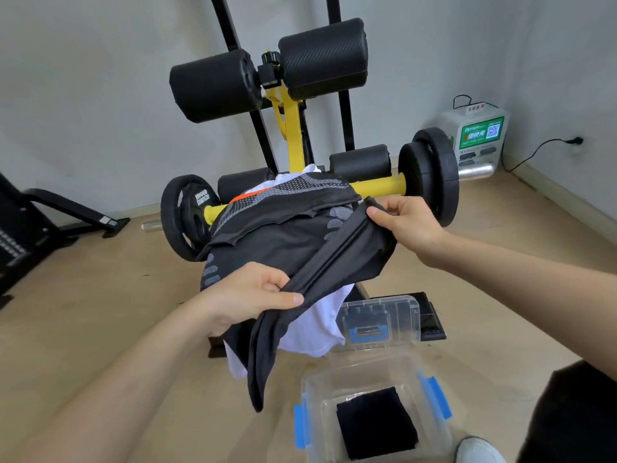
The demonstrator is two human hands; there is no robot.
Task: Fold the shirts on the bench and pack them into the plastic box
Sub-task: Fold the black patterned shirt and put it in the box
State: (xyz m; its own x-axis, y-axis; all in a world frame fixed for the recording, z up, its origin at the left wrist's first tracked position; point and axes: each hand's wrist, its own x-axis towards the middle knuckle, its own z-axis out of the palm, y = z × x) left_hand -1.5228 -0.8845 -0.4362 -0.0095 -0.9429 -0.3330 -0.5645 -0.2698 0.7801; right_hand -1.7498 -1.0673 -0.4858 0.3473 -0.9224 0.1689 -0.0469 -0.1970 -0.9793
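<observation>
Here we are holding a dark shirt [283,235] over the weight bench [290,128].
Our left hand [253,295] and right hand [404,222] are pinching its edge; the clear plastic box [367,375] is sitting nearby, holding folded black cloth [375,426].

Matt dark cloth shirt [293,235]; clear glossy plastic box [374,409].

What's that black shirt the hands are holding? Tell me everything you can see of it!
The black shirt is thin, stretchy-looking fabric with grey dotted patches. It lies spread over a white shirt on the bench. The left hand and right hand each pinch a folded strip of it, stretched between them. One end hangs loose below the left hand, near the plastic box.
</observation>
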